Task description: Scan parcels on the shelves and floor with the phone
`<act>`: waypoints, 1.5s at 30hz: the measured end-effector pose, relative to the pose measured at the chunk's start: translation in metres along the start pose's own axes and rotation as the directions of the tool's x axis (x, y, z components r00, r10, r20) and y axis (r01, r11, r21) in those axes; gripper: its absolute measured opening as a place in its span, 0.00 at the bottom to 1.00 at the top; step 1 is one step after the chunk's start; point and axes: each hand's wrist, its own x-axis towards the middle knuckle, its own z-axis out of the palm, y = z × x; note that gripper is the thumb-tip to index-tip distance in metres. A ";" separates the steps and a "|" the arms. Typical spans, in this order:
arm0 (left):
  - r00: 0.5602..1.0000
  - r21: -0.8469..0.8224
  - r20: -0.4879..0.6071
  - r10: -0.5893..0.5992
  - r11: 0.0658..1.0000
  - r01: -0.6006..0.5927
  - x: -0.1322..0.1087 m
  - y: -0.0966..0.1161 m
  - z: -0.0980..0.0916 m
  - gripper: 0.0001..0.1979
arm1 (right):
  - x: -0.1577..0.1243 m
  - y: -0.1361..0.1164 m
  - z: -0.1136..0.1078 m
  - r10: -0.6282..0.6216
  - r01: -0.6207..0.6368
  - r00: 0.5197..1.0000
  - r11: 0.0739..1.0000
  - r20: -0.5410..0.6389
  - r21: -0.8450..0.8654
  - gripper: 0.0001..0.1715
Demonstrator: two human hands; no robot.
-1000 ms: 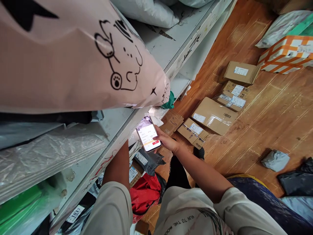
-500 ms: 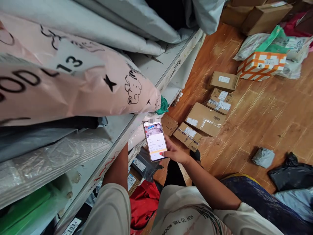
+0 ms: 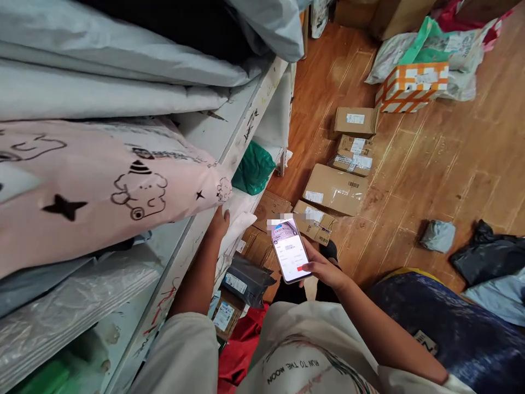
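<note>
My right hand (image 3: 324, 269) is closed around a lit phone (image 3: 291, 251), its thumb over the lower part of the screen. At the end of a pink printed parcel (image 3: 180, 180), my left hand (image 3: 222, 220) shows only in part, near the parcel's underside; most of its fingers are hidden. The pink parcel lies on the shelf (image 3: 213, 131) and sticks out slightly past its edge. Beyond it, a green bag (image 3: 253, 167) rests on a lower shelf.
Cardboard boxes (image 3: 336, 189) line the wooden floor beside the shelf. An orange-and-white box (image 3: 412, 85) lies farther off. At the right are a small grey parcel (image 3: 438, 235), a black bag (image 3: 484, 254) and a large dark blue sack (image 3: 443, 323). Grey parcels (image 3: 123, 41) fill the shelf above.
The phone and my right hand have moved right and slightly down. My left hand, hidden before, now partly shows by the pink parcel, whose end sits farther left in view. More of the green bag shows.
</note>
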 end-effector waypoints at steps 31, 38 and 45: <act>0.999 0.190 0.000 -0.046 0.981 0.045 0.013 -0.031 0.073 0.35 | 0.352 0.029 -0.026 -0.105 0.114 0.951 0.993 0.290 -0.016 0.20; 0.999 0.220 0.026 -0.028 0.975 0.022 0.012 -0.037 0.074 0.31 | 0.353 0.030 -0.022 -0.108 0.117 0.952 0.993 0.286 -0.015 0.23; 0.997 0.167 0.004 -0.081 0.983 0.079 0.012 -0.036 0.072 0.34 | 0.339 0.020 -0.019 -0.061 0.080 0.953 0.996 0.298 -0.050 0.22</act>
